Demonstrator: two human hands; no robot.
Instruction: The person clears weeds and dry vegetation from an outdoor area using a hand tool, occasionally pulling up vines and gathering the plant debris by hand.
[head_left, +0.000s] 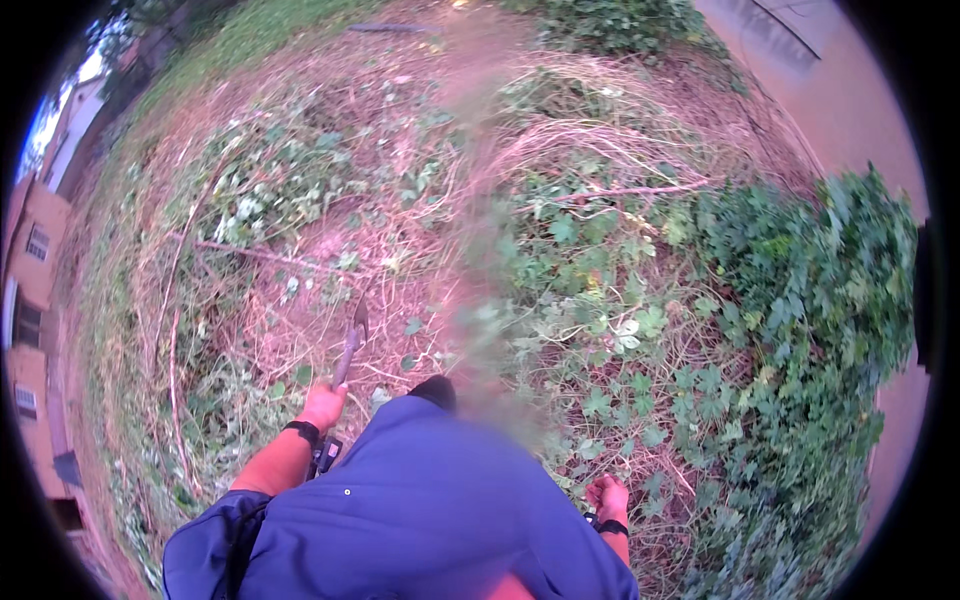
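Two hands, left hand [322, 405] and right hand [607, 495]; two black wristbands [301, 431]; one cutting tool [350, 345]

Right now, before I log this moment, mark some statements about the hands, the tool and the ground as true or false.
1. The left hand is closed around a long-handled cutting tool. True.
2. The tool's blade points back toward the person's feet. False: it points away, over cut vines and dry stems.
3. The right hand holds a second tool. False: it is a closed fist low at the person's side, and no tool shows in it.
4. Leafy green vines stand thick on the person's right. True.
5. Both wrists carry a dark band. True.
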